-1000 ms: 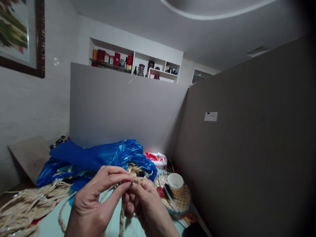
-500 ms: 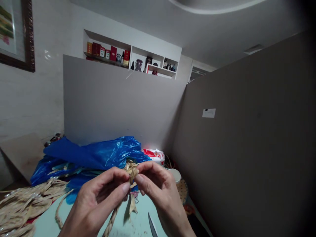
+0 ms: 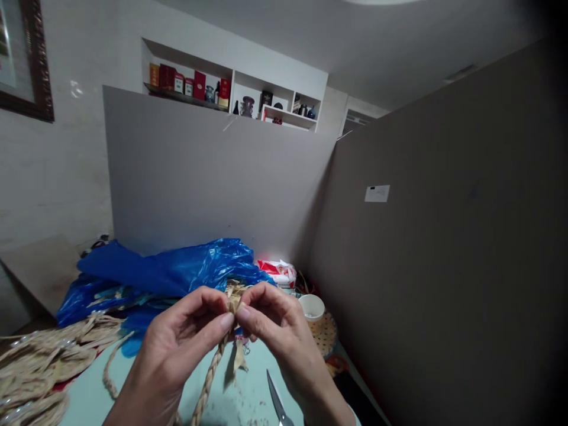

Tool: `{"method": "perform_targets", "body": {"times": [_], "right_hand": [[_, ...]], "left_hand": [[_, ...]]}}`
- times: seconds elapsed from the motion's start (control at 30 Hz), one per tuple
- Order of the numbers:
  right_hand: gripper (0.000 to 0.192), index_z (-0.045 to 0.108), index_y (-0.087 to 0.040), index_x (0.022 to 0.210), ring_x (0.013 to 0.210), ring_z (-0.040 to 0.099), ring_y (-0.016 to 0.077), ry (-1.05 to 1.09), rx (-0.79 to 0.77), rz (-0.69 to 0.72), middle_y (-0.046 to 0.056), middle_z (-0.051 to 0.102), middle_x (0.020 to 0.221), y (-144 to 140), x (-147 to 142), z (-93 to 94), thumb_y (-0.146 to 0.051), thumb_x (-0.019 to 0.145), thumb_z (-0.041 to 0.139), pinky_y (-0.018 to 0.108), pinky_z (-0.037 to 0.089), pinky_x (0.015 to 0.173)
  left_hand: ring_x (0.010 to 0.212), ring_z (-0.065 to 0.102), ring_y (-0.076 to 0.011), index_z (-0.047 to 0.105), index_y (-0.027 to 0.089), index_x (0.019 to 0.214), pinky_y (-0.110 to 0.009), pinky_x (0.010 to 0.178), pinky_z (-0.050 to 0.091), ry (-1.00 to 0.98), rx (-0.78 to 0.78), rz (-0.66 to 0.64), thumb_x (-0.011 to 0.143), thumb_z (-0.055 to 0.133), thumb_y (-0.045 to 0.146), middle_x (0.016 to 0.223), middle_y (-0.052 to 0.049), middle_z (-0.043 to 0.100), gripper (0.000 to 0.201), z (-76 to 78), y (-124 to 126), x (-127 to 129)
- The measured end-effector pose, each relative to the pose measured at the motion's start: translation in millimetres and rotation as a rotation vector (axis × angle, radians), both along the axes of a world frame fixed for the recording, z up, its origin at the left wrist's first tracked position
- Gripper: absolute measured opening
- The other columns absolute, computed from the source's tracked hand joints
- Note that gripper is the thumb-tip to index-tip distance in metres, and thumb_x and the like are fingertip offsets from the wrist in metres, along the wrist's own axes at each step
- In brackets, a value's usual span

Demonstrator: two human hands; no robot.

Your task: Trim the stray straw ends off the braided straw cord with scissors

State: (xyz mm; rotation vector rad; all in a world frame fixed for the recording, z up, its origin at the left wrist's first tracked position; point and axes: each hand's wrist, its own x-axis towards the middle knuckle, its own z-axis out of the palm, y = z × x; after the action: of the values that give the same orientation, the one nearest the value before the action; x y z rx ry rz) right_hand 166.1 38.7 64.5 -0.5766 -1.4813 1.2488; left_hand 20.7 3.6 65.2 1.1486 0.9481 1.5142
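Note:
A braided cord (image 3: 207,384) of pale, dry, straw-like strands hangs from my fingertips down to the near edge of the view. My left hand (image 3: 180,340) pinches its upper end between thumb and forefinger. Close against it, my right hand (image 3: 277,331) pinches the strands at the same end, thumb and fingertips pressed together. The exact grip is partly hidden by the fingers. Below the hands, a loose dry strip (image 3: 240,357) lies on the pale green tabletop (image 3: 248,393). A pair of scissors (image 3: 278,399) rests near my right wrist, its blades pointing away from me.
Behind the hands lies a crumpled blue plastic bag (image 3: 164,269) with dry strips in it. Bundled braids (image 3: 53,355) are heaped at the left. A white bowl (image 3: 312,307), a woven tray (image 3: 326,334) and a red-white packet (image 3: 278,273) stand right of centre. Grey panels (image 3: 213,177) enclose the table.
Both hands have drawn slightly closer together at the cord's end, and more of the braid shows beneath them. The view has shifted a little, so more of the scissors and bowl appears.

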Motion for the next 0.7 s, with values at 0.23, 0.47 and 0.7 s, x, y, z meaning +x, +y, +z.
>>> {"method": "perform_targets", "body": {"times": [0.23,0.47,0.7], "right_hand": [[0.014,0.063,-0.019,0.079,0.067,0.055,0.0117,-0.086,0.122,-0.008,-0.002,0.060,0.071,-1.7,2.2,0.6,-0.024,0.084,0.075,0.025,0.043,0.065],[0.012,0.066,-0.019,0.075,0.075,0.055,0.0133,-0.256,0.461,-0.169,-0.002,0.058,0.077,-5.6,3.4,3.1,-0.012,0.084,0.069,0.027,0.044,0.071],[0.020,0.065,-0.019,0.091,0.071,0.059,0.0123,-0.190,0.139,-0.063,-0.001,0.063,0.080,-2.3,6.4,3.2,-0.035,0.086,0.075,0.025,0.046,0.068]], "left_hand": [[0.071,0.052,-0.0140,0.069,0.024,0.074,-0.020,0.063,0.047,-0.080,-0.082,-0.091,0.073,0.082,0.039,0.069,0.004,0.061,0.020,-2.0,1.0,-2.1],[0.062,0.046,-0.0139,0.068,0.023,0.072,-0.022,0.054,0.044,-0.063,-0.077,-0.080,0.074,0.079,0.039,0.068,0.002,0.060,0.020,-4.7,5.3,-5.3],[0.058,0.047,-0.0105,0.067,0.022,0.073,-0.018,0.051,0.041,0.097,-0.047,-0.033,0.073,0.080,0.037,0.065,0.006,0.057,0.019,-0.9,2.9,-2.9]]}}
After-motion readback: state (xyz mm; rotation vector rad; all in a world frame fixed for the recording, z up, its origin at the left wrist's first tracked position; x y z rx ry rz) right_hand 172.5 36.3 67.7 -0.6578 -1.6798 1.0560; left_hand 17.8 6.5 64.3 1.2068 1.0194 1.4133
